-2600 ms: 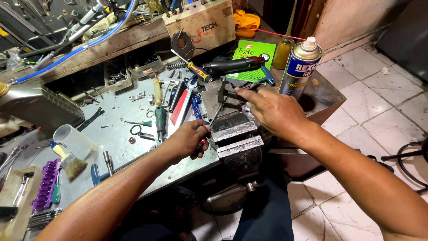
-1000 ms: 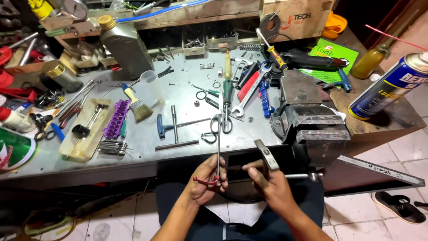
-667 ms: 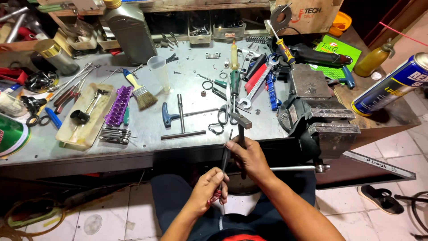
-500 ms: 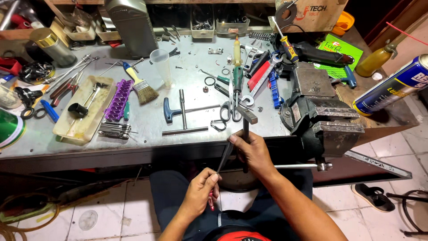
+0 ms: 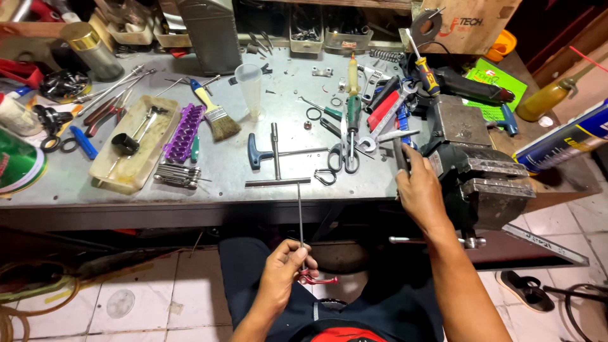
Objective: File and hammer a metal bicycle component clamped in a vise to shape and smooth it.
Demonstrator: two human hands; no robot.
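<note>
My left hand is closed on the red handle of a thin metal rod. The rod stands upright in front of the bench edge, above my lap. My right hand grips a dark, narrow bar-shaped tool. Its tip rests on the grey metal bench, just left of the heavy bench vise. The two hands are apart.
Scissors, a blue T-handle wrench, a paintbrush, a purple bit holder, a beige tray and a plastic cup lie on the bench. At the right are a spray can and a yellow bottle.
My right hand has moved up and right with the dark tool, from my lap to the bench edge beside the vise. My left hand has lowered and now holds the rod upright.
</note>
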